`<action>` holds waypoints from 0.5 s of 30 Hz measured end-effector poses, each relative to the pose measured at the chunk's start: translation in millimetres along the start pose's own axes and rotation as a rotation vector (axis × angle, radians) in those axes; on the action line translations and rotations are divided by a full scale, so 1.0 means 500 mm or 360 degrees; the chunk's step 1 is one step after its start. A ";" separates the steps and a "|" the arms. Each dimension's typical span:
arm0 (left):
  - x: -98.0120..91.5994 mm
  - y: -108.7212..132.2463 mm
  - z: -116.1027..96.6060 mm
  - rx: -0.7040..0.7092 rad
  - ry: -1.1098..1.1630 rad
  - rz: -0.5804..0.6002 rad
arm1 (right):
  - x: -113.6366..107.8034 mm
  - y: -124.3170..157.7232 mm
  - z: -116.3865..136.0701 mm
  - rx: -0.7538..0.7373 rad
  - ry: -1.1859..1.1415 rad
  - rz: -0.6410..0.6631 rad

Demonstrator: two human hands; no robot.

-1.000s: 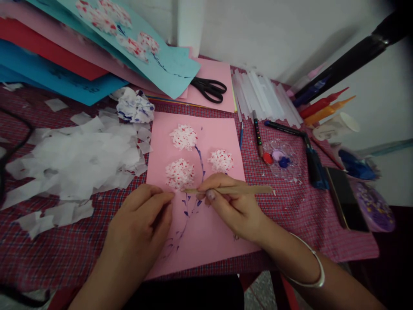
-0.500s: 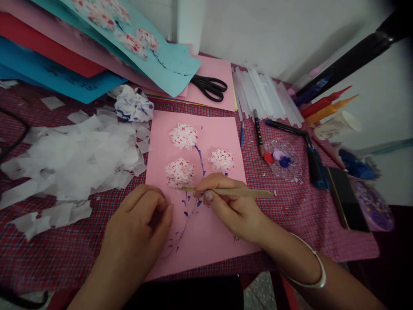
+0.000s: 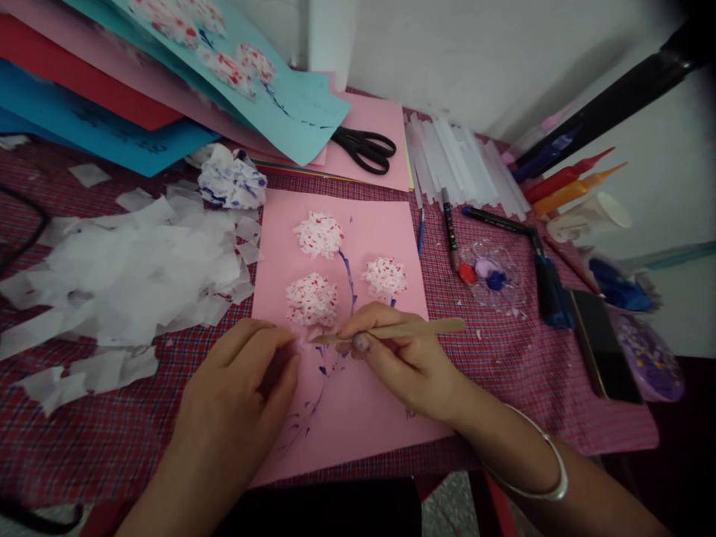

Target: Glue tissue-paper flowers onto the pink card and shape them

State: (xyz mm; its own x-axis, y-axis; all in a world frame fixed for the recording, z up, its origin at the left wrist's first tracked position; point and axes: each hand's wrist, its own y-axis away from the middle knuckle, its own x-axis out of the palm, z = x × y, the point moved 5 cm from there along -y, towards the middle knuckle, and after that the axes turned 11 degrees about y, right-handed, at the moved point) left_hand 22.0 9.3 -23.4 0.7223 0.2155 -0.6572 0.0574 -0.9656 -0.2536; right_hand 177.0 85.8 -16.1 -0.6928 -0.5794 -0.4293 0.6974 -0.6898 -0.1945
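Observation:
A pink sheet of paper [image 3: 358, 418] lies in front of me, with dark blue painted stems and leaves. Three puffy white flowers speckled with red are on it: one at the top [image 3: 318, 234], one at lower left [image 3: 312, 299] and one at right [image 3: 384, 277]. My right hand [image 3: 411, 365] pinches a flat wooden stick [image 3: 430, 327] between thumb and fingers. Its tapered tip points left, just below the lower left flower. My left hand [image 3: 238, 395] rests on the sheet's left edge, fingers bent, thumb and index finger slightly apart beside the tip.
White paper pieces [image 3: 134, 268] pile up at left, near a crumpled paint-stained wad [image 3: 232, 177]. Black scissors [image 3: 366, 149] lie behind on pink paper. Glue sticks [image 3: 459, 160], a marker [image 3: 449, 227], a paint palette [image 3: 492, 276] and a phone [image 3: 604, 347] are at right.
The stick's tip has moved slightly down, away from the lower left flower, and the stick has tilted. My left index finger has straightened towards the tip.

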 end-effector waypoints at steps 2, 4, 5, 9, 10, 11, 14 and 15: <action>0.003 0.000 0.003 0.0002 -0.0001 0.0004 | 0.002 -0.001 0.001 0.0032 -0.0096 0.0019; 0.005 0.001 0.006 0.0019 0.0007 0.0014 | 0.002 0.000 0.003 0.0080 -0.0183 0.0014; 0.005 0.002 0.007 0.0035 0.0014 0.0019 | 0.002 0.001 0.004 0.0100 -0.0228 0.0013; -0.005 0.006 0.000 0.0089 0.0098 0.0037 | 0.004 0.007 0.004 0.0167 -0.0413 0.0066; -0.008 0.006 -0.001 0.0064 0.0135 0.0045 | 0.001 0.009 0.000 0.0203 -0.0469 0.0054; -0.012 0.006 -0.003 0.0025 0.0183 0.0051 | -0.004 0.011 -0.005 0.0251 -0.0523 0.0016; -0.021 0.007 -0.001 -0.0133 0.0345 0.0026 | -0.034 0.016 -0.024 0.0367 -0.0626 -0.0263; -0.023 0.010 0.002 -0.0188 0.0387 -0.0011 | -0.045 0.017 -0.029 0.0391 -0.0634 -0.0364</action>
State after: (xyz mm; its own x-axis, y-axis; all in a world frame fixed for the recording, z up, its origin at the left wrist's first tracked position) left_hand 13.3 2.1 -17.6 0.8650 0.1947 -0.4625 0.1327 -0.9776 -0.1633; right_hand 201.1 99.2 -20.6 -0.8718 -0.4895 -0.0215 0.4898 -0.8718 -0.0108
